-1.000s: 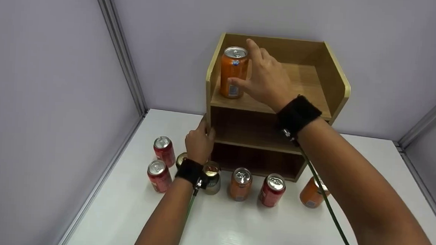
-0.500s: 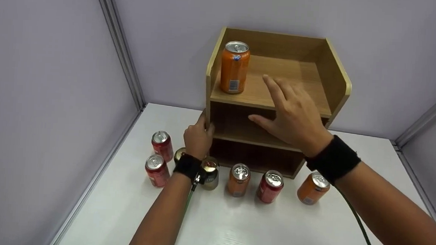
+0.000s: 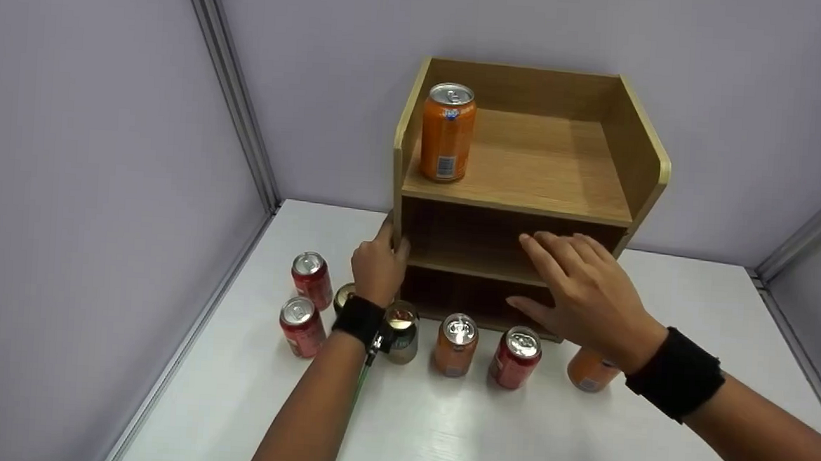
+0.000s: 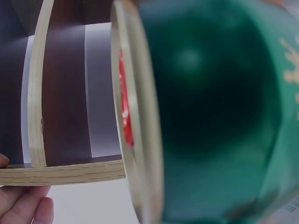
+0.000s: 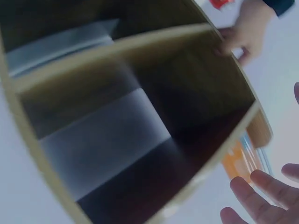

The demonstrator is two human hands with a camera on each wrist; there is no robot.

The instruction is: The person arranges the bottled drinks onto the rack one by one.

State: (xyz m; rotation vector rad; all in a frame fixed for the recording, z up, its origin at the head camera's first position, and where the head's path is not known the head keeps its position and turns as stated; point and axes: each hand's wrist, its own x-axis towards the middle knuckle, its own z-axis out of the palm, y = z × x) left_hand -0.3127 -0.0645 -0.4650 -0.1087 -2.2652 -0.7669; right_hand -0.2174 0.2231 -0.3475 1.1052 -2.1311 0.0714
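My left hand (image 3: 378,267) grips the left side panel of a wooden shelf unit (image 3: 547,171). In the left wrist view its fingers (image 4: 28,205) lie along the outside of the panel, and a thumb tip shows inside. An orange soda can (image 3: 448,137) stands upright on the top shelf, at the left front. My right hand (image 3: 586,296) hovers in front of the lower compartments, fingers extended, thumb apart, holding nothing. Below it an orange can (image 3: 589,373) on the table is partly covered by the hand. A red can (image 3: 515,357) stands just left of that.
Another orange can (image 3: 456,345) and a dark gold-topped can (image 3: 401,335) stand before the unit. Two red cans (image 3: 309,281) are at the left. A gold-topped can (image 3: 343,294) is half hidden by the left wrist. A green can (image 4: 210,116) fills much of the left wrist view.
My right hand has left the orange can on the top shelf and moved down and to the right. The left hand keeps its grip on the panel.
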